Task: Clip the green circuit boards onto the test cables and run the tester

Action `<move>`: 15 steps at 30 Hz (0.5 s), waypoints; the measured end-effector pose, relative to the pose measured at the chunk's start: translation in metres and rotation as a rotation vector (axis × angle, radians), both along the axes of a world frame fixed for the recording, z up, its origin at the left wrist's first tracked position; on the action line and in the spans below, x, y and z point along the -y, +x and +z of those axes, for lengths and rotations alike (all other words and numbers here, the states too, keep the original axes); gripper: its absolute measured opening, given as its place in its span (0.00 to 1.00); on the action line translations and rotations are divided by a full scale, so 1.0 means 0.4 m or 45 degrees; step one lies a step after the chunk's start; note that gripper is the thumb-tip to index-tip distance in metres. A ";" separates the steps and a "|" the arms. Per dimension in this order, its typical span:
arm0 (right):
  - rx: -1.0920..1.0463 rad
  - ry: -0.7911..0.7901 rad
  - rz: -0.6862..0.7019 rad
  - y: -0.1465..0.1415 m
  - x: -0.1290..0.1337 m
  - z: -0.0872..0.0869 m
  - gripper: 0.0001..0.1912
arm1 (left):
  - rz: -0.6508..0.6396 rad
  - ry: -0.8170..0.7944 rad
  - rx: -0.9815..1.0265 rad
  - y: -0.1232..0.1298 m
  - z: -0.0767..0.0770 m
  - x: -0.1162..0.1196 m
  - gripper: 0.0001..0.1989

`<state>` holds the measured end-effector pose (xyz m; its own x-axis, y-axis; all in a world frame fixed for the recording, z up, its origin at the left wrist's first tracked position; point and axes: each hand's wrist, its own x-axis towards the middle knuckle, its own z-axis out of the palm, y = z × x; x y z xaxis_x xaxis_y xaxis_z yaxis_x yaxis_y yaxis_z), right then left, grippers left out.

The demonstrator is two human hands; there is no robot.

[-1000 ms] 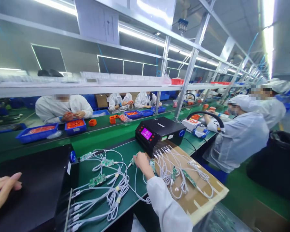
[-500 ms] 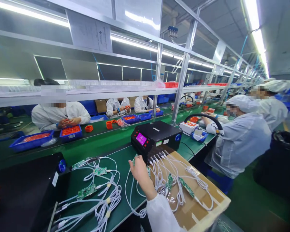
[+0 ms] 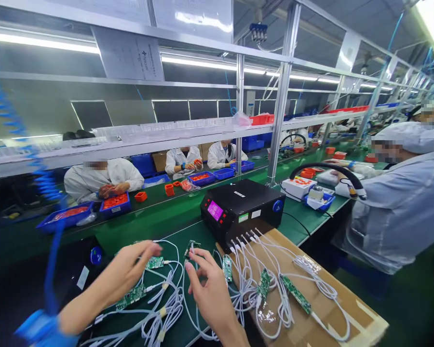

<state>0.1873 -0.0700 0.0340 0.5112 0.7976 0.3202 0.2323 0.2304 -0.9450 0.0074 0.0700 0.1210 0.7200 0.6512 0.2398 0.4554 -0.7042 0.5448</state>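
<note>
White cables are already joined to at least four circuit boards; whether the board at the fingertips of the right hand is connected cannot be told, nor how much is left. That hand's fingers are curved and partly spread; a firm grip cannot be confirmed. The left hand is stretched out, with nothing seen held. Six boards are counted: one at the right hand, three to its right, two below the left. Two black instrument boxes are seen, one beyond the right hand, one left of the left.
</note>
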 end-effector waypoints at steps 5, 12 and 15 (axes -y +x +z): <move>-0.173 0.078 0.082 -0.014 0.018 -0.021 0.23 | -0.251 -0.373 0.083 0.240 -0.079 0.043 0.34; -0.373 0.062 0.060 0.024 0.038 -0.021 0.24 | -0.317 -0.540 0.198 0.312 -0.154 0.050 0.37; -0.494 0.010 0.041 0.027 0.028 -0.030 0.26 | -0.332 -0.488 0.217 0.324 -0.169 0.060 0.37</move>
<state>0.1979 -0.0813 0.0220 0.5705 0.8134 0.1140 -0.1497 0.2395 -0.9593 0.1371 0.0460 0.0536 0.8423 0.5186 0.1469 0.1724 -0.5174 0.8382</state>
